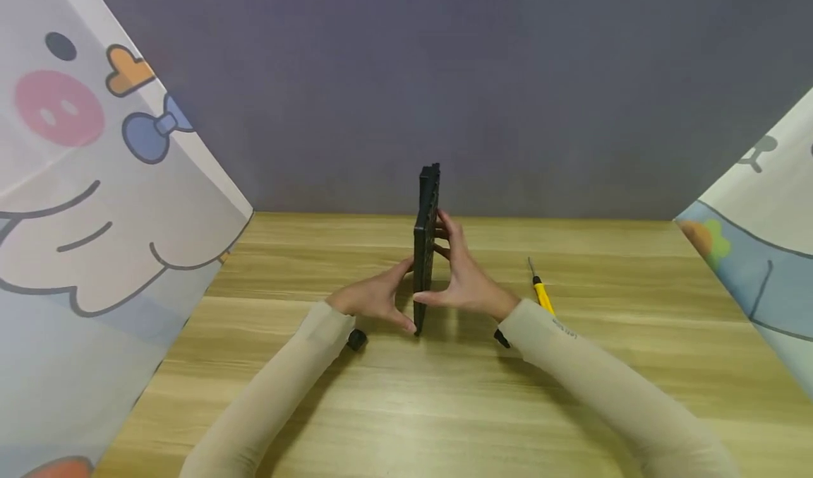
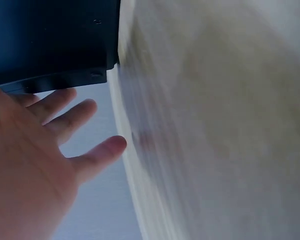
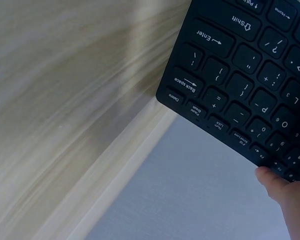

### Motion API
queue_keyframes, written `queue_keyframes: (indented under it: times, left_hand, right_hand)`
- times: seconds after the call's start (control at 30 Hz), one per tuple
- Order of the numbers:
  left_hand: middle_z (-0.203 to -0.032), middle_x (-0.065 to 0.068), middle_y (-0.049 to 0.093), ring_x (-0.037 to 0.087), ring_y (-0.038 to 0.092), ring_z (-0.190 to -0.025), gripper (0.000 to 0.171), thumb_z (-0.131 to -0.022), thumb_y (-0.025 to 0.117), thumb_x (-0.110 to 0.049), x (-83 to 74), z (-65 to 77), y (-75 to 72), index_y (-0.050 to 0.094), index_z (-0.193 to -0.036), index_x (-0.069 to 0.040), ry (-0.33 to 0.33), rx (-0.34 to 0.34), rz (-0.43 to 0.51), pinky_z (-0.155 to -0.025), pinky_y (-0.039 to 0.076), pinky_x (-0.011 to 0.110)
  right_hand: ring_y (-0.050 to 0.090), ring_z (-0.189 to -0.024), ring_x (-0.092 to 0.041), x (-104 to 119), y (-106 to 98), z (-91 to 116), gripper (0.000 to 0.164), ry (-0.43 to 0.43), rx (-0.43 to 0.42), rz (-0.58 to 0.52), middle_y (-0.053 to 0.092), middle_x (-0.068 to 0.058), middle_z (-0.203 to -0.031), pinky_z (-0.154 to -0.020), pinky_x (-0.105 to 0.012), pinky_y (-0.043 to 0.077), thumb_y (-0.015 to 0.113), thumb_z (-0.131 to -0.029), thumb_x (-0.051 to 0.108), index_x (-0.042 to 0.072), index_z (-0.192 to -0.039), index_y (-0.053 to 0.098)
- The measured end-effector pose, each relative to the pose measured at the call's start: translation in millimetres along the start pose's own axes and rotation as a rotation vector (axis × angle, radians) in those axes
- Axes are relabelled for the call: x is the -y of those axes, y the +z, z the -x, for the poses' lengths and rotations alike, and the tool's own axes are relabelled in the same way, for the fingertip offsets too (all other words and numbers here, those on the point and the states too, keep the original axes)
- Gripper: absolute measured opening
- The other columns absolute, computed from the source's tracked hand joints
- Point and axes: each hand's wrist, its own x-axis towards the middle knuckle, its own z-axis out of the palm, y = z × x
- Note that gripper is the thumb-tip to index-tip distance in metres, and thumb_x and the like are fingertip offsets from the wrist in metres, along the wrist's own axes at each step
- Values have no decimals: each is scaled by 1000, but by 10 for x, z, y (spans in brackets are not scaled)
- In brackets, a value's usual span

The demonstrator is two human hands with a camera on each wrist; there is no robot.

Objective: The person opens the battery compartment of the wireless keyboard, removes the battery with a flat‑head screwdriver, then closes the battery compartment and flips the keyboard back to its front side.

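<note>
A black keyboard (image 1: 422,266) stands on its edge above the table, seen nearly end-on in the head view. My right hand (image 1: 466,280) grips it from the key side. In the right wrist view the thumb lies at the rim beside the function keys (image 3: 260,150), and the other fingers are hidden. On the other side is my left hand (image 1: 375,296), fingers and thumb spread around the smooth back. The left wrist view has its fingers (image 2: 72,117) extended just below the plain back of the keyboard (image 2: 55,40).
A yellow-handled screwdriver (image 1: 543,296) lies on the wood-grain table (image 1: 406,414), to the right and partly behind the right sleeve. A grey panel (image 1: 483,97) rises behind the table. Cartoon-printed panels (image 1: 159,202) flank both sides.
</note>
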Motion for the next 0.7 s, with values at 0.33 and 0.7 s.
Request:
queue_keyframes:
  times: [0.33, 0.7]
  left_hand:
    - [-154, 2, 11, 17, 16, -138, 134, -60, 90, -42, -12, -15, 40, -12, -148, -39, -34, -19, -83, -107, 23, 42]
    - [-154, 4, 9, 18, 19, -137, 135, -63, 90, -31, -38, 159, -29, -14, -148, -35, -53, -36, -121, -106, 25, 43]
  right_hand:
    - [26, -129, -37, 8, -8, 69, 121, 9, -7, -38, 15, -23, -143, -101, -54, 29, 83, -73, 30, 2, -148, -7]
    - [34, -123, -42, 23, -23, 77, 121, -97, -8, 18, 23, -31, -139, -93, -53, 39, 89, -63, 6, -8, -144, -1]
